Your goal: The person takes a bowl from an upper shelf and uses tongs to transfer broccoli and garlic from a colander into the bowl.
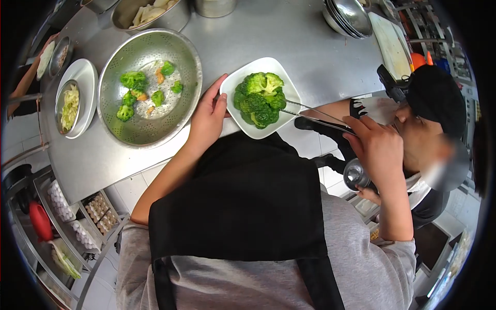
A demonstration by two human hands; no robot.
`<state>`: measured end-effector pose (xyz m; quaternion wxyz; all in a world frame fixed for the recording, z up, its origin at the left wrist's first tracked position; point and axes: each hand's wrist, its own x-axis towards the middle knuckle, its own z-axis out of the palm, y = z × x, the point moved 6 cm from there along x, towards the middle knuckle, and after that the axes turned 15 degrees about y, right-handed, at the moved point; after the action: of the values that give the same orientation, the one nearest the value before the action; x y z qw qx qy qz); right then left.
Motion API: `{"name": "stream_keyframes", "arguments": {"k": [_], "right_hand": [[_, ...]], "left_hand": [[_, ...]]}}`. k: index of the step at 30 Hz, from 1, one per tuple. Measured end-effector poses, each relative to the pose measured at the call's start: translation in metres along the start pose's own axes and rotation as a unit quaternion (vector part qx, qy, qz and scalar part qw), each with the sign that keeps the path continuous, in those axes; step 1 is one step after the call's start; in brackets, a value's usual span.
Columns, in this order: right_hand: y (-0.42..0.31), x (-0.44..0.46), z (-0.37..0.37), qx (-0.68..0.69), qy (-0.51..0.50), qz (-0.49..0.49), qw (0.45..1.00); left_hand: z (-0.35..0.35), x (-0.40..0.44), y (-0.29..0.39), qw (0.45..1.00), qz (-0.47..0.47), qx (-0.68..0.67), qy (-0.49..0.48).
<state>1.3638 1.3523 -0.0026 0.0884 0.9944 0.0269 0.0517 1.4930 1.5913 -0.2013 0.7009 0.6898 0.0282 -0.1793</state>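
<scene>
A white square bowl (243, 124) holds a heap of green broccoli (259, 98) near the counter's front edge. My left hand (208, 113) grips the bowl's left rim, thumb on top. My right hand (374, 144) is closed around metal tongs (323, 118), whose tips touch the broccoli at the right side of the heap. Left of the bowl stands a large perforated metal colander (116, 67) with several broccoli florets and a few orange-brown pieces scattered on its bottom.
A metal counter (232, 39) carries a pot (178, 20) of pale pieces, stacked metal bowls (351, 18), a white oval dish (90, 77) and a cutting board (390, 44). At the right, close to my right arm, a person in a black cap (436, 98) holds a metal container (355, 174).
</scene>
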Motion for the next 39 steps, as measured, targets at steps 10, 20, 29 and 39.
{"name": "stream_keyframes", "arguments": {"k": [10,20,29,39], "right_hand": [[-0.064,0.078,-0.044,0.17,0.112,0.007,0.979],[-0.202,0.17,0.037,0.125,0.103,-0.121,0.979],[-0.196,0.191,0.035,0.118,0.088,-0.037,0.988],[-0.187,0.164,0.024,0.051,0.167,-0.103,0.979]], "left_hand": [[-0.006,0.002,-0.022,0.998,0.065,0.004,-0.006],[-0.017,0.0,-0.028,0.978,0.165,0.123,0.012],[-0.014,0.001,-0.022,0.987,0.135,0.091,0.006],[-0.008,0.004,-0.021,0.996,0.081,-0.003,-0.048]]}}
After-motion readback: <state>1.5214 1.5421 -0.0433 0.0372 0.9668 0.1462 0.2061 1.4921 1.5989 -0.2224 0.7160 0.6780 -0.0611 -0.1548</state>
